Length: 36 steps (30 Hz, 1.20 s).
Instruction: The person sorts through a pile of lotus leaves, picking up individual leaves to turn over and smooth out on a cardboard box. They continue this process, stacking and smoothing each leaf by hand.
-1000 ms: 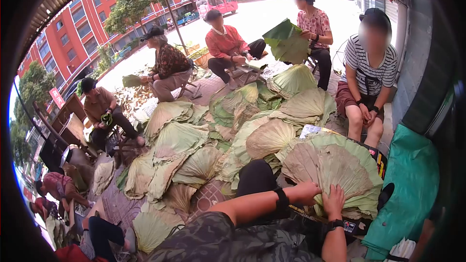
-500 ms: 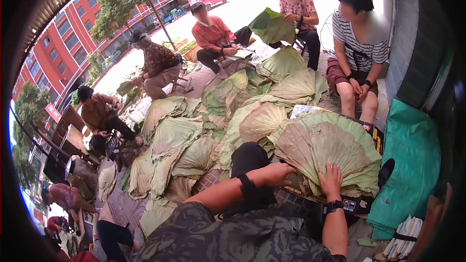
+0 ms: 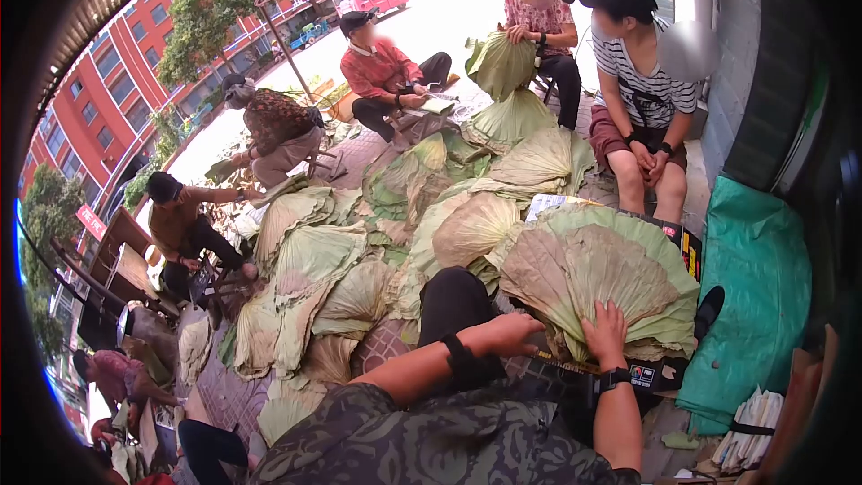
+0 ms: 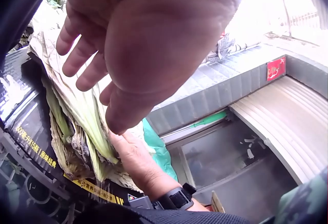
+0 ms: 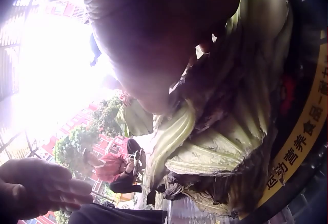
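A fanned stack of large dried lotus leaves (image 3: pixel 597 278), pale green and brown, lies on a dark printed carton (image 3: pixel 660 375) in front of me. My right hand (image 3: pixel 607 334), with a watch on its wrist, rests on the gathered near end of the stack, fingers spread over the top leaf. Thick leaf ribs (image 5: pixel 210 152) bunch below that palm in the right wrist view. Just left of the stack, my left hand (image 3: pixel 510 334) hovers apart from the leaves, palm facing the left wrist camera and fingers (image 4: pixel 92 73) loosely extended with nothing in them.
Overlapping heaps of lotus leaves (image 3: pixel 359 278) cover the paving to the left and ahead. Several people sit around them, one in a striped shirt (image 3: pixel 642 90) close by. A green tarp (image 3: pixel 750 296) and a bundle of pale folded sheets (image 3: pixel 747 427) lie at my right.
My left hand has drawn back leftward from the stack's near edge, while my right hand stays on the leaves. The head view has shifted, and the person in stripes has turned their head.
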Available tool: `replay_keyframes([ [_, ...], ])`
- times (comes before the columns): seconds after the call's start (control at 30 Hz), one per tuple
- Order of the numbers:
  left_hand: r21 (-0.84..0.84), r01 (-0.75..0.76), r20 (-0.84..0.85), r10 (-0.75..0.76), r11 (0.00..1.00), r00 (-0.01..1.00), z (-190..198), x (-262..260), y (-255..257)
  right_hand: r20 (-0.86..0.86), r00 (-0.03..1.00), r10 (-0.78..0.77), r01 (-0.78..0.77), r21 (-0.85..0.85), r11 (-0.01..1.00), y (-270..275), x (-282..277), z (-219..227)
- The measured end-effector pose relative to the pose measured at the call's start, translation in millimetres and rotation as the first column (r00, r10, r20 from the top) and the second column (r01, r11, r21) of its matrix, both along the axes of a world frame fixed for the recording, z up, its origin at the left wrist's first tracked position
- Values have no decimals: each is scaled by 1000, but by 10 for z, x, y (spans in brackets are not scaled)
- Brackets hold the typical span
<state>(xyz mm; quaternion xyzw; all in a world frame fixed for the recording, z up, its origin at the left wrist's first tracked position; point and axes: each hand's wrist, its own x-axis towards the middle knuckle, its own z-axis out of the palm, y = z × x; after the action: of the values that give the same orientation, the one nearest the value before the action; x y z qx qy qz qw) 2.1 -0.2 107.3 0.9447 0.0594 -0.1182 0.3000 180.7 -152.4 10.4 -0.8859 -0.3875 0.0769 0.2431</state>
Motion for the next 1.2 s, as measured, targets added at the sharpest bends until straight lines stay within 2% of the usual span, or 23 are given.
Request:
replay_keyframes([
  [0.27, -12, 9, 32, -8, 1000, 999, -120, -2, 8, -12, 1000, 15, -15, 4, 1000, -3, -8, 19],
  [0.47, 4, 15, -12, -15, 1000, 1000, -189, 36, -13, -52, 998, 18, -20, -29, 999, -16, -22, 71],
  [0.83, -12, 28, -21, -29, 1000, 999, -16, 64, -63, -65, 997, 30, -37, -105, 994, -18, -27, 79],
  [1.2, 36, 32, -53, -30, 999, 998, -149, 45, -56, -46, 998, 36, -41, -100, 994, -17, -32, 73],
])
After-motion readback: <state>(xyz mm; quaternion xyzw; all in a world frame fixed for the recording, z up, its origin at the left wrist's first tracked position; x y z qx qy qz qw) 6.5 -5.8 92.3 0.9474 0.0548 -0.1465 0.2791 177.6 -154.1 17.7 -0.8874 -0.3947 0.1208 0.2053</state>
